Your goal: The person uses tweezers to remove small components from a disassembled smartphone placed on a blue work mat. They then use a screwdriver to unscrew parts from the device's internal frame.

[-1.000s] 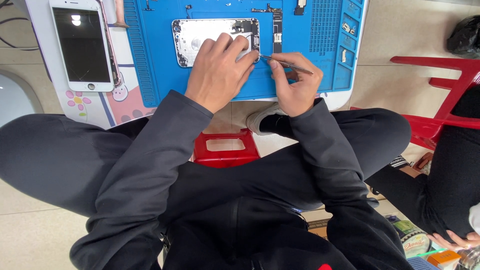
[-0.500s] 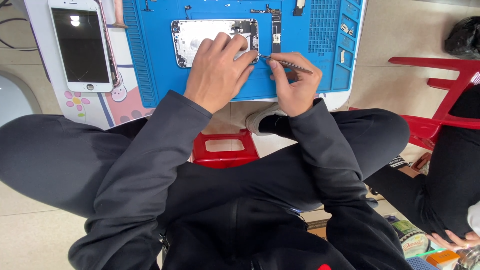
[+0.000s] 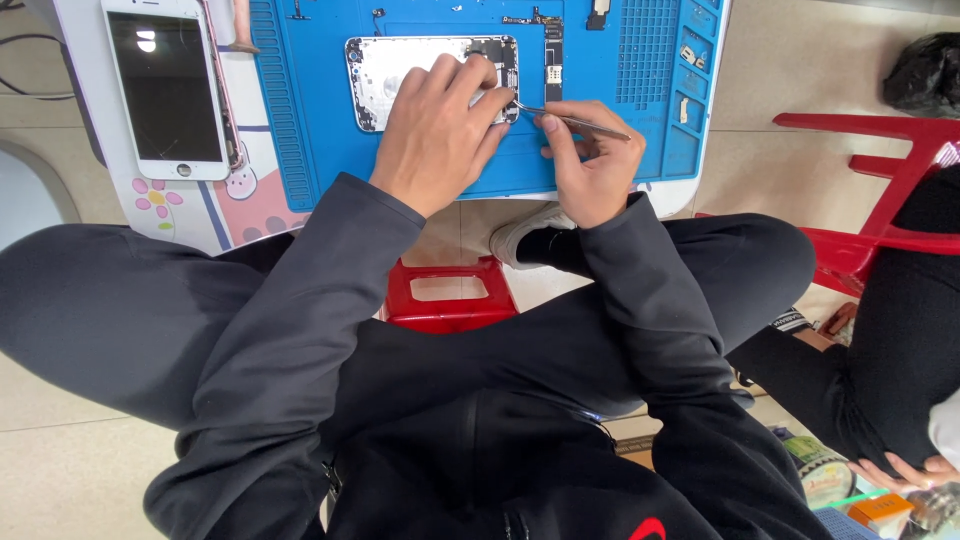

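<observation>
Your left hand (image 3: 437, 140) lies flat on the opened phone housing (image 3: 400, 68), fingers spread w/ tips at the housing's 3 o'clock end, pressing down rather than closed round anything; the palm hides approx. the lower right part of the housing. Your right hand (image 3: 592, 165) has its grip pinched together on metal tweezers (image 3: 570, 118), thumb and forefinger clamped on the shaft. The tweezer tip points toward 9 o'clock and meets the housing's edge just beside your left fingertips (image 3: 492, 95); what the tip touches is too small to make out.

The housing sits on a blue repair mat (image 3: 620, 150) at 12 o'clock on the table (image 3: 225, 225); the mat's top is cut off by the frame. A detached white phone screen (image 3: 168, 90) lies at 10 o'clock, off the mat, its top cut off too. Small parts on the mat at 1 o'clock are hard to identify. A red stool (image 3: 445, 300) shows between your knees. At 4 o'clock another person's hand (image 3: 905, 472) is partly out of frame.
</observation>
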